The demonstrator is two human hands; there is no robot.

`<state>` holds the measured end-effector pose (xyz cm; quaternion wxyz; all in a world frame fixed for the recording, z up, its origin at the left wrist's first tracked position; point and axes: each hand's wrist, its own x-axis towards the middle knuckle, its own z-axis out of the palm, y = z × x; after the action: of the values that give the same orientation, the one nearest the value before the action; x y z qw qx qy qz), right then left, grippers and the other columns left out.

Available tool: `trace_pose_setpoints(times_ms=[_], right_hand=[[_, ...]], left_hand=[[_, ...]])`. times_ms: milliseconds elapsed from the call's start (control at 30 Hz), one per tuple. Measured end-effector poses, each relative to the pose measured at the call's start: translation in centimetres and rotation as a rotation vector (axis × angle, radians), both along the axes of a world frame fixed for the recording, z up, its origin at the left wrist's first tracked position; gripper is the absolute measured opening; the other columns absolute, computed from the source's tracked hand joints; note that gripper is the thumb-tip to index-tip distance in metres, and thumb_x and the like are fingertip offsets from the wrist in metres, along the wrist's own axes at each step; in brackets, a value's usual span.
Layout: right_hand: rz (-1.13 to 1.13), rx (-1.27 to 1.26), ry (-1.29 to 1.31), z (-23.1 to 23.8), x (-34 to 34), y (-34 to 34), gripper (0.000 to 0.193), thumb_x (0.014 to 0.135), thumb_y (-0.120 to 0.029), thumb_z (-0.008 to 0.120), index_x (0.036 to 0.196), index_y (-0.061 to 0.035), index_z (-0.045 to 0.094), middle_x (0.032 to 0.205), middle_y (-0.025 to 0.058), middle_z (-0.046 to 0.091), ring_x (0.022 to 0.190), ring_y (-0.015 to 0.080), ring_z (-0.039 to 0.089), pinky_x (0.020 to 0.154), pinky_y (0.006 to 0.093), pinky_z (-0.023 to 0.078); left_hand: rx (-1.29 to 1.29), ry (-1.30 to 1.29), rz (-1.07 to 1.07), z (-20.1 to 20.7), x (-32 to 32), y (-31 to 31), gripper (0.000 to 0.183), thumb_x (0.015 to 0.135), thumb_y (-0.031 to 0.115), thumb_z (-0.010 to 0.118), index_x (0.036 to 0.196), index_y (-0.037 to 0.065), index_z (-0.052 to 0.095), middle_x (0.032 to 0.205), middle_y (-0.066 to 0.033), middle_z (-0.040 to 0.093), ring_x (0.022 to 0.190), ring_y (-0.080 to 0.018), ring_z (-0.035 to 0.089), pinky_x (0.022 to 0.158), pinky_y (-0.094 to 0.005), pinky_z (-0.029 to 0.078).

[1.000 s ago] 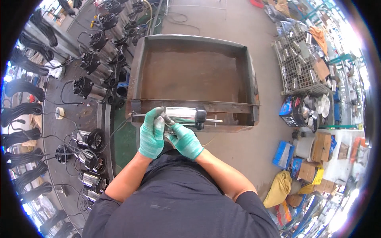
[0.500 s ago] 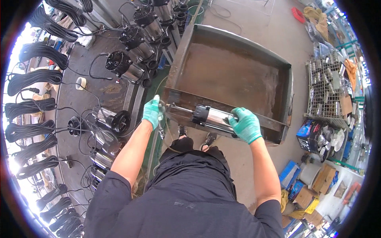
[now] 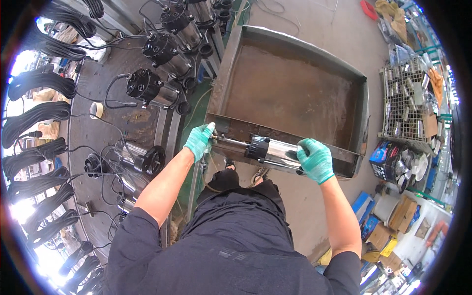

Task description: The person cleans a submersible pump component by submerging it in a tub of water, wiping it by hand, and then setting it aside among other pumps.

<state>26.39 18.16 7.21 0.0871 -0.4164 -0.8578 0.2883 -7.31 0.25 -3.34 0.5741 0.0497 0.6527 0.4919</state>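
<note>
The left hand [image 3: 199,141] is closing around a small metal fitting [image 3: 215,137] at the tip of the shaft [image 3: 232,141]; its fingers are partly hiding the contact. The right hand [image 3: 316,160] is grasping the other end of the motor [image 3: 281,151], a silver cylinder with a black cap. The motor is lying slantwise above the near section of a rusty metal tray [image 3: 295,93]; whether it is touching the tray, I cannot tell. The step in hand seems to be steadying the motor while the left hand is working at the shaft. The next move is probably calling for a firm right grip and a left hand lined up with the shaft. Farther left, more motors [image 3: 172,64] are standing along a dark workbench [image 3: 89,132]; on the right, a wire basket [image 3: 405,101] is holding metal parts.
</note>
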Motion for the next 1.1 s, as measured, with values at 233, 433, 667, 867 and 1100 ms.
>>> trace_pose_setpoints(times_ms=[233, 433, 667, 867, 1100], right_hand=[[-0.031, 0.004, -0.019, -0.3, -0.2, -0.2, 0.017, 0.082, -0.013, 0.071, 0.097, -0.0042, 0.072, 0.085, 0.0145, 0.072, 0.074, 0.0299, 0.07, 0.07, 0.0384, 0.056], [-0.03, 0.015, -0.086, -0.2, -0.5, 0.0, 0.023, 0.081, -0.02, 0.074, 0.098, -0.0055, 0.073, 0.088, 0.0126, 0.072, 0.076, 0.0287, 0.07, 0.073, 0.0397, 0.056], [-0.026, 0.066, -0.071, -0.7, -0.3, -0.4, 0.025, 0.081, -0.022, 0.074, 0.1, -0.0057, 0.073, 0.089, 0.013, 0.072, 0.079, 0.0296, 0.07, 0.074, 0.0402, 0.056], [-0.015, 0.07, 0.008, -0.8, 0.3, -0.7, 0.022, 0.082, -0.019, 0.073, 0.099, -0.0054, 0.071, 0.089, 0.014, 0.071, 0.083, 0.0323, 0.069, 0.077, 0.0413, 0.056], [0.203, -0.022, 0.309, 2.1, -1.1, -8.6, 0.046, 0.082, -0.016, 0.076, 0.124, -0.003, 0.062, 0.112, 0.0187, 0.066, 0.103, 0.0362, 0.064, 0.092, 0.0447, 0.052]], left_hand=[[-0.048, 0.064, 0.0, -0.3, 0.8, 0.5, 0.032, 0.103, 0.036, 0.062, 0.081, 0.013, 0.063, 0.063, 0.0035, 0.056, 0.045, -0.0067, 0.047, 0.039, -0.0234, 0.034], [-0.093, 0.113, 0.013, -0.1, 1.0, 0.8, 0.033, 0.102, 0.038, 0.062, 0.08, 0.014, 0.062, 0.062, 0.0051, 0.053, 0.047, -0.0056, 0.046, 0.042, -0.0237, 0.034], [-0.083, 0.14, 0.028, -0.3, 0.8, 0.5, 0.035, 0.104, 0.037, 0.06, 0.082, 0.01, 0.065, 0.061, 0.0028, 0.054, 0.046, -0.0077, 0.047, 0.041, -0.0249, 0.034], [-0.004, 0.023, 0.308, 0.1, -0.4, -1.2, 0.03, 0.102, 0.04, 0.062, 0.091, 0.011, 0.064, 0.069, 0.0005, 0.056, 0.047, -0.0095, 0.048, 0.038, -0.0246, 0.036], [0.366, -0.281, 0.485, 7.3, 5.9, 0.1, 0.03, 0.105, 0.036, 0.055, 0.099, 0.009, 0.065, 0.073, -0.005, 0.06, 0.051, -0.0124, 0.048, 0.05, -0.0297, 0.04]])
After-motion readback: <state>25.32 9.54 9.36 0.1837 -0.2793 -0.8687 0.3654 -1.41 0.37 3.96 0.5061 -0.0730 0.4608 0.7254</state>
